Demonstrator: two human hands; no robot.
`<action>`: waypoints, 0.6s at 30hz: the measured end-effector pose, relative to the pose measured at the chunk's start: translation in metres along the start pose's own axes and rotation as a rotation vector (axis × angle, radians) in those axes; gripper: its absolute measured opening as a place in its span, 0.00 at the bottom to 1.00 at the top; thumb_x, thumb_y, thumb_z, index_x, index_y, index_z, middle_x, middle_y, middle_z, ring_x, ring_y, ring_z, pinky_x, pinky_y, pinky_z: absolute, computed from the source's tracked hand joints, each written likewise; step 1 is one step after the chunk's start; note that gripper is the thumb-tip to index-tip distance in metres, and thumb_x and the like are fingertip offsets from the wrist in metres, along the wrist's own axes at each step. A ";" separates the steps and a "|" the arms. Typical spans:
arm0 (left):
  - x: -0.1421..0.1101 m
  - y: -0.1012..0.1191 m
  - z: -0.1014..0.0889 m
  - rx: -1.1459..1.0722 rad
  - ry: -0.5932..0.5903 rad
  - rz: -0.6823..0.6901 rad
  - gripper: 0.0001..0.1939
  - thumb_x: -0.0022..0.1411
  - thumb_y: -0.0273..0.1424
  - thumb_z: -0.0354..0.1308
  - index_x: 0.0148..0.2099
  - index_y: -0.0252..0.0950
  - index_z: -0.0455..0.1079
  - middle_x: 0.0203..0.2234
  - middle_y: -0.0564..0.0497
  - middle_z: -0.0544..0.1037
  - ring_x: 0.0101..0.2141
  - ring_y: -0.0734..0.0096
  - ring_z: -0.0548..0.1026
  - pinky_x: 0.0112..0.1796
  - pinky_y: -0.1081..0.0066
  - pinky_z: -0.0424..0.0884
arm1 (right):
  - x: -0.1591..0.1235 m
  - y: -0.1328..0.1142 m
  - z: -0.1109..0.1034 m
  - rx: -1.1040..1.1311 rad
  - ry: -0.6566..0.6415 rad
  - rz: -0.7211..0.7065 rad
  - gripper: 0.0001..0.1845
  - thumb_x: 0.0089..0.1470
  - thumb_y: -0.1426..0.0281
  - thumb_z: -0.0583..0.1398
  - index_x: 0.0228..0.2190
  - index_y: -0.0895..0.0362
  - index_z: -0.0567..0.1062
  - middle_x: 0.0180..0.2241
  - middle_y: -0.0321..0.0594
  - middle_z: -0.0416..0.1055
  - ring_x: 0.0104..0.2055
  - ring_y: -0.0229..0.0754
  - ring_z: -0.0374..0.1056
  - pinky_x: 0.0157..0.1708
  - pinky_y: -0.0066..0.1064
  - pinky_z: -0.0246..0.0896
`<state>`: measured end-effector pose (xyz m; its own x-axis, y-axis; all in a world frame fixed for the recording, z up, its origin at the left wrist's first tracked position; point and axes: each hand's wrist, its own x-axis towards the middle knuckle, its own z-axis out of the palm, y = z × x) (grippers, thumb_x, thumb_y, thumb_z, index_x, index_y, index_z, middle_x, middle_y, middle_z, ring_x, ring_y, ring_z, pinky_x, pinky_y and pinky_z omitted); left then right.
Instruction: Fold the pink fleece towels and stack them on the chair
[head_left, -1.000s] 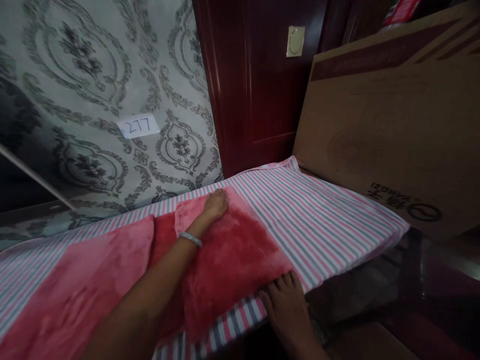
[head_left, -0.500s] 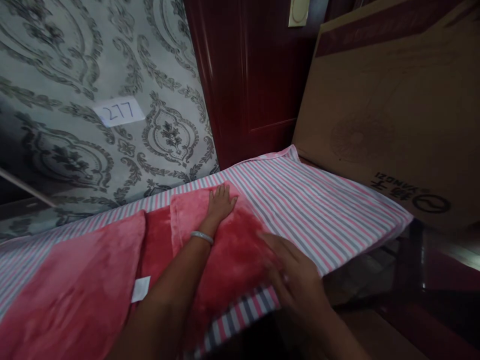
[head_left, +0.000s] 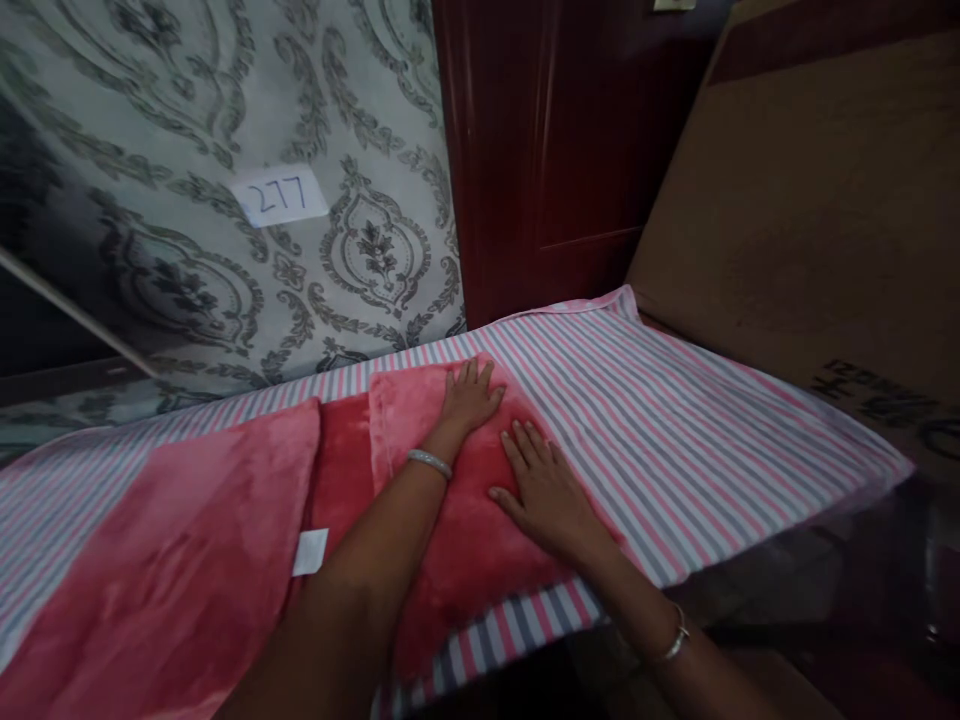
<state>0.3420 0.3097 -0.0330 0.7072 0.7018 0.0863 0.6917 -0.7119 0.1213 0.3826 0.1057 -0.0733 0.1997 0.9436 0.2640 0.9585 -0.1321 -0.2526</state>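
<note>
A red and pink plush blanket [head_left: 465, 540] lies partly folded, its right end turned inward over the darker red middle. My left hand [head_left: 471, 395] rests flat on the far part of that folded panel, fingers spread. Nearer to me, my right hand [head_left: 544, 490] lies flat on the same panel close to its right edge, fingers stretched out. Neither hand grips anything. At the left, the blanket's other folded panel [head_left: 187, 540] is pink, and a white label [head_left: 310, 552] shows beside its edge. My left forearm hides some of the middle.
A striped pink, grey and white sheet [head_left: 675, 420] lies under the blanket. Behind stand a patterned wall with a paper marked 277 [head_left: 279, 196] and a dark red door [head_left: 555, 130]. A large cardboard box [head_left: 817, 200] leans at the right.
My right hand has come from the panel's right edge to lie flat on top of it. My left hand stays on the far part. The view has shifted left.
</note>
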 end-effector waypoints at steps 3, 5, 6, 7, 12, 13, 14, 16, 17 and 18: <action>-0.002 -0.001 0.001 -0.013 0.000 -0.003 0.35 0.73 0.45 0.42 0.75 0.35 0.49 0.73 0.38 0.49 0.72 0.50 0.48 0.68 0.44 0.43 | 0.002 0.001 0.003 -0.008 0.006 -0.007 0.42 0.65 0.50 0.51 0.69 0.63 0.56 0.72 0.56 0.47 0.75 0.56 0.37 0.69 0.56 0.42; -0.003 -0.002 0.001 -0.036 -0.004 -0.009 0.35 0.73 0.46 0.42 0.75 0.35 0.48 0.74 0.38 0.48 0.72 0.51 0.47 0.68 0.44 0.43 | 0.004 0.002 0.005 -0.013 0.014 -0.010 0.41 0.65 0.50 0.51 0.69 0.63 0.57 0.72 0.56 0.47 0.75 0.56 0.38 0.69 0.57 0.43; -0.003 -0.003 0.000 -0.060 -0.010 -0.006 0.36 0.72 0.46 0.42 0.75 0.35 0.48 0.74 0.39 0.48 0.72 0.52 0.46 0.68 0.44 0.43 | 0.004 0.002 0.006 -0.015 0.020 -0.012 0.41 0.65 0.50 0.51 0.69 0.62 0.57 0.72 0.56 0.47 0.75 0.57 0.38 0.68 0.57 0.44; -0.002 -0.003 -0.002 -0.089 -0.017 0.001 0.36 0.72 0.46 0.43 0.75 0.35 0.47 0.74 0.39 0.48 0.72 0.52 0.46 0.68 0.44 0.42 | 0.004 0.003 0.007 -0.016 0.027 -0.016 0.40 0.65 0.50 0.51 0.69 0.62 0.58 0.72 0.56 0.48 0.75 0.57 0.39 0.68 0.57 0.44; -0.010 -0.020 -0.032 -0.163 -0.011 0.028 0.31 0.74 0.39 0.42 0.74 0.35 0.53 0.71 0.42 0.57 0.70 0.63 0.55 0.68 0.58 0.50 | 0.002 0.002 0.007 -0.022 0.031 -0.021 0.40 0.66 0.51 0.51 0.69 0.62 0.58 0.72 0.56 0.48 0.74 0.56 0.42 0.68 0.56 0.46; -0.015 -0.027 -0.040 -0.153 0.008 0.015 0.30 0.74 0.38 0.42 0.73 0.35 0.54 0.71 0.42 0.58 0.70 0.63 0.56 0.68 0.59 0.50 | 0.002 0.002 0.005 -0.022 0.017 -0.016 0.40 0.65 0.51 0.52 0.69 0.63 0.58 0.72 0.56 0.48 0.74 0.56 0.42 0.68 0.56 0.46; -0.020 -0.035 -0.049 -0.141 0.028 -0.004 0.29 0.74 0.38 0.42 0.72 0.35 0.56 0.70 0.42 0.59 0.69 0.62 0.57 0.68 0.58 0.49 | 0.003 0.001 0.002 -0.022 -0.003 -0.007 0.40 0.65 0.52 0.53 0.69 0.63 0.58 0.72 0.57 0.49 0.74 0.57 0.42 0.67 0.56 0.45; -0.032 -0.053 -0.062 -0.112 0.059 -0.057 0.28 0.73 0.37 0.43 0.71 0.35 0.58 0.70 0.40 0.61 0.69 0.57 0.57 0.68 0.53 0.47 | 0.011 0.001 -0.009 -0.014 -0.045 0.015 0.36 0.66 0.54 0.53 0.67 0.62 0.62 0.71 0.56 0.52 0.73 0.57 0.46 0.66 0.58 0.47; -0.038 -0.063 -0.067 -0.097 0.068 -0.087 0.27 0.73 0.37 0.43 0.70 0.35 0.60 0.69 0.39 0.63 0.69 0.55 0.58 0.68 0.50 0.48 | 0.018 0.000 -0.017 -0.002 -0.055 0.024 0.32 0.67 0.56 0.52 0.65 0.60 0.65 0.69 0.55 0.56 0.72 0.57 0.50 0.65 0.58 0.49; -0.042 -0.072 -0.071 -0.081 0.073 -0.116 0.26 0.73 0.36 0.44 0.68 0.34 0.62 0.67 0.38 0.65 0.68 0.53 0.60 0.67 0.49 0.49 | 0.029 -0.001 -0.026 0.016 -0.050 0.025 0.29 0.68 0.58 0.51 0.63 0.58 0.68 0.67 0.54 0.61 0.70 0.56 0.54 0.64 0.57 0.51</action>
<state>0.2522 0.3328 0.0244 0.6087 0.7813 0.1380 0.7520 -0.6236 0.2136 0.3925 0.1251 -0.0412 0.2124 0.9542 0.2106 0.9500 -0.1512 -0.2733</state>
